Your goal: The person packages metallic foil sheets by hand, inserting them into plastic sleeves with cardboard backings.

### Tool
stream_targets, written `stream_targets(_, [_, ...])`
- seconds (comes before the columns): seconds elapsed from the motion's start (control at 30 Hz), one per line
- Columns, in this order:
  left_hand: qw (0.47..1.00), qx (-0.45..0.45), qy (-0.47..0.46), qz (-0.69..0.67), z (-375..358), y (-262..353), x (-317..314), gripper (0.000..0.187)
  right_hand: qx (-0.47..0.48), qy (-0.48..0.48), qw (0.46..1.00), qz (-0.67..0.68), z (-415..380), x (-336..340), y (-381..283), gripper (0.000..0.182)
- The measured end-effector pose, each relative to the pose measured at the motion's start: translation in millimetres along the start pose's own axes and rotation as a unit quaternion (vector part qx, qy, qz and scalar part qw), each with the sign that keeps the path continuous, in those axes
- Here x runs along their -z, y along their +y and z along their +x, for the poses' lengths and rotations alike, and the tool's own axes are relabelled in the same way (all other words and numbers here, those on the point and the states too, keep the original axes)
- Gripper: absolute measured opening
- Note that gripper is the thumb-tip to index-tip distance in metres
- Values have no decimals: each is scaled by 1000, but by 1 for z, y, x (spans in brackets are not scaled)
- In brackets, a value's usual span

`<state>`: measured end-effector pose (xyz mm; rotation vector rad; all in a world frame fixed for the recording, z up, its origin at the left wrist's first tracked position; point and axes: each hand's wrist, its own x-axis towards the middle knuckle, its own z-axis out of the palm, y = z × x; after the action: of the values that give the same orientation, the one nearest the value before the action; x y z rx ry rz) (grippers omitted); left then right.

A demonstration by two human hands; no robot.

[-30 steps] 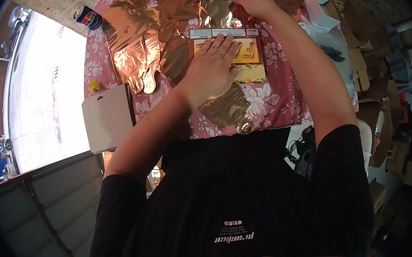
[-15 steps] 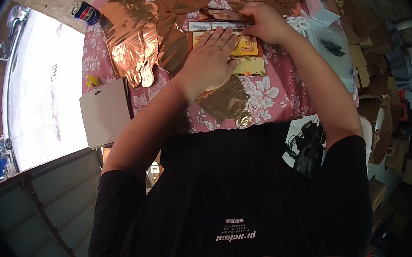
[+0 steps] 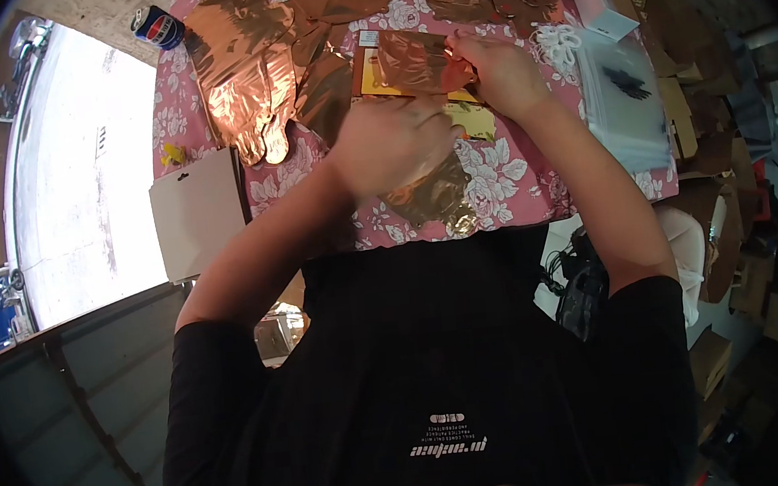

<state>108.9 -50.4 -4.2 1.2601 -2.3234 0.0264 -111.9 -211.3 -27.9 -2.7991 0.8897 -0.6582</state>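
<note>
In the head view, the right hand [image 3: 502, 75] pinched the right edge of a folded piece of copper-coloured foil [image 3: 409, 58], its thumb and fingers brought together there. The foil lay over a printed yellow card [image 3: 369, 78], whose dark-red left border and a white label at the upper left corner showed beside it. The left hand [image 3: 395, 144] was over the card's near side, fingers bent and blurred; whether they gripped anything could not be told. A yellow leaf-patterned strip [image 3: 473, 122] showed just to its right, and a gold-toned foil end [image 3: 436, 196] stuck out below it, near the front edge of the flower-patterned pink surface [image 3: 528, 183].

Larger copper foil pieces [image 3: 241, 65] were spread over the surface's far left and far side. At the left stood a blue can [image 3: 159, 28], and nearer the person a stack of beige cards [image 3: 201, 214] lay beside a small yellow object [image 3: 173, 155]. To the right were white string [image 3: 559, 44], clear plastic bags [image 3: 625, 112] and an open white box [image 3: 605, 5].
</note>
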Motion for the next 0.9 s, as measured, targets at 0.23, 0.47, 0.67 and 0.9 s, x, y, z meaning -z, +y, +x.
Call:
stream_targets(0.23, [1000,0,18,11,50,-61,-19,56,-12,-78,997,-5,9,6,-2,33])
stream_targets(0.47, [990,7,-132,54,40,-70,-36,60,31,117,992,-22,-23,37,-57,44])
stream_targets(0.67, [992,-12,-119,42,39,-78,-42,63,-80,-45,994,56,-93,36,-104,43])
stream_targets(0.9, [990,-5,-136,45,41,-78,-44,64,-30,-90,995,-22,-144,84,-73,32])
